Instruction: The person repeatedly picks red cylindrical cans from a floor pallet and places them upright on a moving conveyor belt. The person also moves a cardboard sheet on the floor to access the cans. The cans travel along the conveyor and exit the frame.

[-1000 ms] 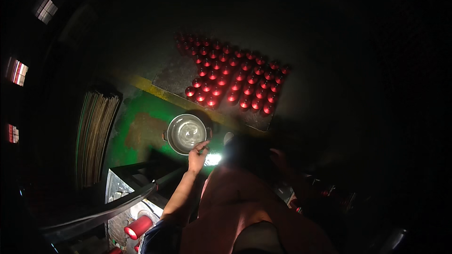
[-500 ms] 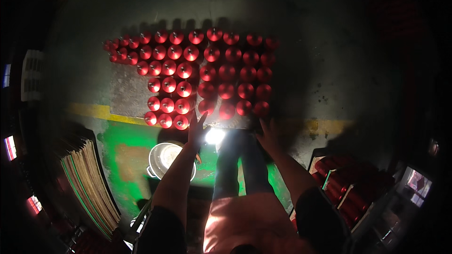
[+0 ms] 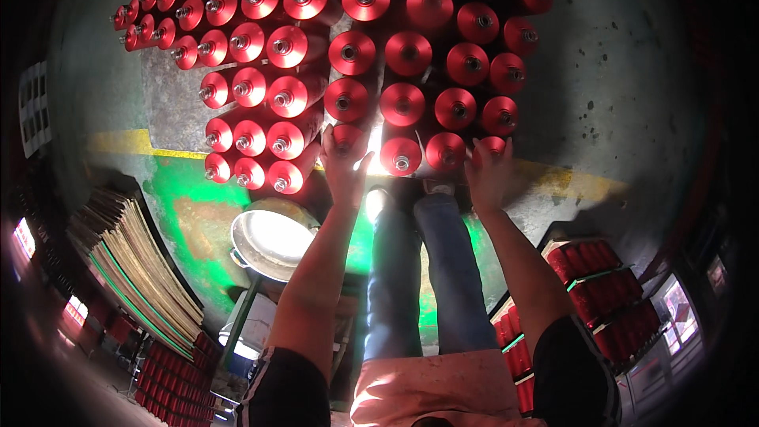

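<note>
Many red metal cylinders with threaded necks on their rounded tops, like fire extinguisher bodies, stand upright in rows on the floor before me. My left hand [image 3: 343, 172] is round the top of a red cylinder [image 3: 348, 139] at the near edge, thumb on its right side and fingers on its left. On the right, my right hand [image 3: 489, 177] has its fingers round another near-row red cylinder [image 3: 492, 145]. Between the two hands stand further red cylinders [image 3: 445, 152]. The lower parts of both touched cylinders are hidden by my hands.
A round pale basin [image 3: 273, 239] stands left of my legs. Farther left is a stack of thin boards [image 3: 142, 269]. Bundled red cylinders [image 3: 605, 289] lie piled at the right. A yellow line [image 3: 118, 141] crosses the floor beyond green paint.
Both hands have come onto near-row cylinders; before, they were reaching with fingers spread. The view has shifted, so the cylinders appear larger and higher, and the picture is brighter.
</note>
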The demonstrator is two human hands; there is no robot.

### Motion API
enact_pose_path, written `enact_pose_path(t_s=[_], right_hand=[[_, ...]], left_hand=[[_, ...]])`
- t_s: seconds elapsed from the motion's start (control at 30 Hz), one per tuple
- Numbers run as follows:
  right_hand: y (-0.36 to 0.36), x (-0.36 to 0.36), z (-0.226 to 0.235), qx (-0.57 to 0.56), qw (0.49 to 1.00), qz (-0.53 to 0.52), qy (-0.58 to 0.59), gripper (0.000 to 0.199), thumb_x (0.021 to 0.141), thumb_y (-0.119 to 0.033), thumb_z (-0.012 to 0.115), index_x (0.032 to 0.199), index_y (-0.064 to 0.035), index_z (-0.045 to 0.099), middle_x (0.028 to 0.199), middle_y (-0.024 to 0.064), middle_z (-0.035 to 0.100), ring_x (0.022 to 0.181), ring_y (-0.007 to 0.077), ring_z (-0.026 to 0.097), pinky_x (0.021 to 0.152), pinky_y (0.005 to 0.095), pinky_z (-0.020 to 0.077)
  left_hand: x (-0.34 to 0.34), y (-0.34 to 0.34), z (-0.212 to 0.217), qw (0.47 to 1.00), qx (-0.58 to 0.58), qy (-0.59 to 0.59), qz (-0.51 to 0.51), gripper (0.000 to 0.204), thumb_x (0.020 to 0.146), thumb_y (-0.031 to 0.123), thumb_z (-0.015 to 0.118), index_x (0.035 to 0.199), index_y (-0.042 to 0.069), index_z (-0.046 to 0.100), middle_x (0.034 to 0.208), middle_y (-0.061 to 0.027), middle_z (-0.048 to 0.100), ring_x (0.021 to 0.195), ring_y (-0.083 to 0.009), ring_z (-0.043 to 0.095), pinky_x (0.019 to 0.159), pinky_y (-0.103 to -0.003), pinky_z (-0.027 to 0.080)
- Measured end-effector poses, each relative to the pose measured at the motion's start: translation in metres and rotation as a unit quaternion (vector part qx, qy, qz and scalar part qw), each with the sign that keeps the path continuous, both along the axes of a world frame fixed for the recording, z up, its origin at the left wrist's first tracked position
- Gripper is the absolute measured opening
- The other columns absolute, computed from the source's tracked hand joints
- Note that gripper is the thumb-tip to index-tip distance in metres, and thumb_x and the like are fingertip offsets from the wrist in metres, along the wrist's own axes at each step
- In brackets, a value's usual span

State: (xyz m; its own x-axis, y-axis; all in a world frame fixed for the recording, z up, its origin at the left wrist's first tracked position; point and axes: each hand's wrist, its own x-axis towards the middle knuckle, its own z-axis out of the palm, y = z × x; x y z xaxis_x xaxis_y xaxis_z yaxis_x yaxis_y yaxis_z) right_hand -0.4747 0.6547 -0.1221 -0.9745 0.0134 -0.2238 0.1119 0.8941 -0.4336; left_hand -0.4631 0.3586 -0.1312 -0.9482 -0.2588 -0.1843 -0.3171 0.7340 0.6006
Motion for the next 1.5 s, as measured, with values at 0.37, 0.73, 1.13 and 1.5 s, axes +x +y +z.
enact_pose_path(t_s=[0.37, 0.73, 1.13, 1.5], right_hand=[[0.042, 0.018, 0.045, -0.008, 0.999, 0.044, -0.002, 0.064, 0.073, -0.013, 0.081, 0.131, -0.0292, 0.062, 0.148, 0.0248, 0.036, 0.134, 0.0439, 0.04, 0.108, 0.0493, 0.0388], [0.039, 0.0, 0.28, -0.268, 0.955, 0.128, -0.011, 0.055, 0.072, -0.009, 0.079, 0.125, -0.0122, 0.066, 0.135, 0.0178, 0.051, 0.123, 0.0305, 0.051, 0.106, 0.038, 0.04], [-0.16, 0.001, 0.491, -0.707, 0.594, 0.109, -0.367, 0.073, 0.091, -0.027, 0.065, 0.153, -0.0121, 0.029, 0.141, 0.0118, 0.049, 0.124, 0.0281, 0.055, 0.093, 0.0507, 0.0559], [-0.326, 0.148, 0.496, -0.603, 0.069, -0.017, -0.794, 0.048, 0.096, -0.027, 0.058, 0.139, -0.0079, 0.05, 0.143, 0.0213, 0.044, 0.121, 0.0398, 0.049, 0.097, 0.046, 0.053]], left_hand=[[0.03, -0.017, 0.07, 0.994, 0.039, 0.099, 0.027, 0.034, 0.074, 0.016, 0.081, 0.106, 0.015, 0.072, 0.126, -0.0149, 0.056, 0.111, -0.0368, 0.056, 0.095, -0.048, 0.044], [0.202, -0.039, 0.372, 0.934, 0.207, 0.098, 0.274, 0.05, 0.071, 0.001, 0.082, 0.119, 0.008, 0.071, 0.14, -0.02, 0.054, 0.134, -0.029, 0.049, 0.113, -0.041, 0.037], [0.357, -0.017, 0.597, 0.598, 0.314, 0.474, 0.564, 0.051, 0.09, 0.012, 0.06, 0.14, 0.0, 0.053, 0.13, -0.0127, 0.062, 0.117, -0.021, 0.058, 0.098, -0.033, 0.048], [0.388, -0.108, 0.504, 0.237, 0.802, 0.502, 0.222, 0.052, 0.099, 0.038, 0.052, 0.142, 0.009, 0.045, 0.115, -0.0186, 0.062, 0.078, -0.0316, 0.067, 0.061, -0.04, 0.064]])
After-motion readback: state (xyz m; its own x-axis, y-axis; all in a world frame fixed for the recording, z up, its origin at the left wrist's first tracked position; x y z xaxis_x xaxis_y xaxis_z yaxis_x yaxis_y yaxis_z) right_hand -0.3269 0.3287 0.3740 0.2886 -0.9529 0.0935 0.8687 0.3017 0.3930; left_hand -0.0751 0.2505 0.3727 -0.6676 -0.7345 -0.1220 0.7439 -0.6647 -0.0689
